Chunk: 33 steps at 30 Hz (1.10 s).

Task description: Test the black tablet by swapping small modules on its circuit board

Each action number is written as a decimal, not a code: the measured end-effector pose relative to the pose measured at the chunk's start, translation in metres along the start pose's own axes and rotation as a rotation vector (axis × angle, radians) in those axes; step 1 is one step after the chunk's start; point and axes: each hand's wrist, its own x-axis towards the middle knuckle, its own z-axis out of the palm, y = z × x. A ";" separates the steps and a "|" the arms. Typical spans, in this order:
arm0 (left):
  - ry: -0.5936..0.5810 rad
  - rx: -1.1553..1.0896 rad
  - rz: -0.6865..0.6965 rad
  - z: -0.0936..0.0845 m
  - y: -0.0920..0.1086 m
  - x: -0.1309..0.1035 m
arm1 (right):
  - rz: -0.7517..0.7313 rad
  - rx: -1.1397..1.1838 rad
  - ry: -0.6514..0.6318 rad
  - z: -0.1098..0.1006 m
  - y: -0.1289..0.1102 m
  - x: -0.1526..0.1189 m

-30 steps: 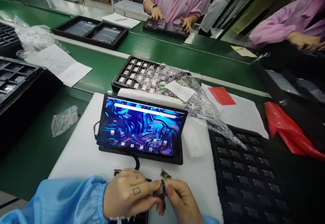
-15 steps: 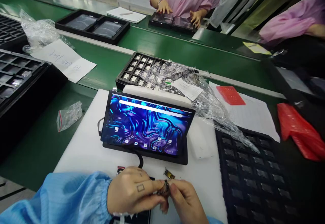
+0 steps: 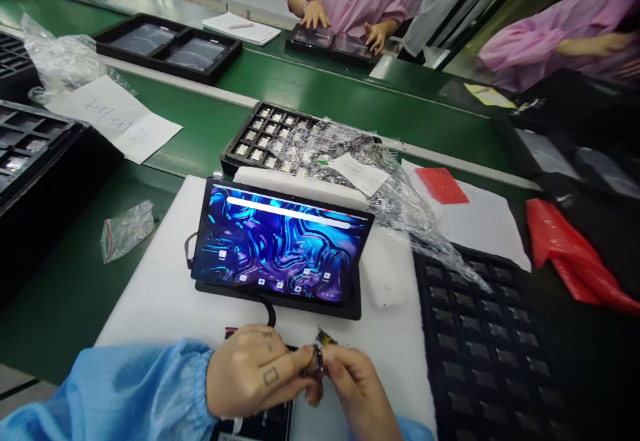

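My left hand (image 3: 257, 374), in a blue sleeve, pinches a small dark electronic part (image 3: 316, 362) between thumb and forefinger. On its other side the fingertips of my right hand (image 3: 357, 384) are closed on the same part. Just beyond them a small flex piece with a yellow patch (image 3: 325, 336) lies on the white foam sheet (image 3: 145, 301). A lit tablet (image 3: 283, 241) with a blue and purple screen leans upright behind my hands, a black cable curving from below it. Partly hidden beneath my left hand is a flat black device (image 3: 267, 421).
Black compartment trays stand at the right (image 3: 480, 334), the left (image 3: 60, 154) and behind the tablet (image 3: 255, 138), the last under crumpled plastic wrap (image 3: 345, 148). A small zip bag (image 3: 127, 231) lies left. A co-worker's hands (image 3: 315, 14) rest on black frames across the green bench.
The whole view has shifted slightly, so most things sit further left. My hands still hold the small part, turned a little. The arm of the person at far right has moved.
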 end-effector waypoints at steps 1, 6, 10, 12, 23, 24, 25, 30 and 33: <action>-0.011 0.019 0.039 0.000 -0.001 -0.001 | -0.006 -0.030 0.008 -0.001 0.002 0.000; -0.034 0.068 0.073 0.000 -0.004 -0.001 | 0.003 -0.163 0.116 0.005 -0.003 0.002; -0.007 0.030 -0.096 -0.002 -0.004 -0.001 | -0.035 -0.061 0.059 0.008 -0.012 0.003; 0.021 -0.028 -0.165 -0.002 -0.003 -0.001 | -0.044 -0.026 0.045 0.008 -0.012 0.003; 0.011 0.026 -0.185 0.000 -0.001 -0.007 | -0.124 0.025 0.098 0.011 -0.006 0.006; 0.018 0.033 -0.183 0.000 -0.001 -0.006 | -0.139 0.024 0.084 0.010 -0.005 0.006; 0.026 0.038 -0.179 0.000 -0.002 -0.006 | -0.152 0.025 0.066 0.010 -0.005 0.006; 0.056 0.018 -0.147 0.002 -0.003 0.002 | -0.182 0.107 0.007 0.009 -0.005 0.007; 0.086 -0.024 -0.113 0.002 -0.004 0.000 | -0.164 0.150 0.046 0.011 0.000 0.009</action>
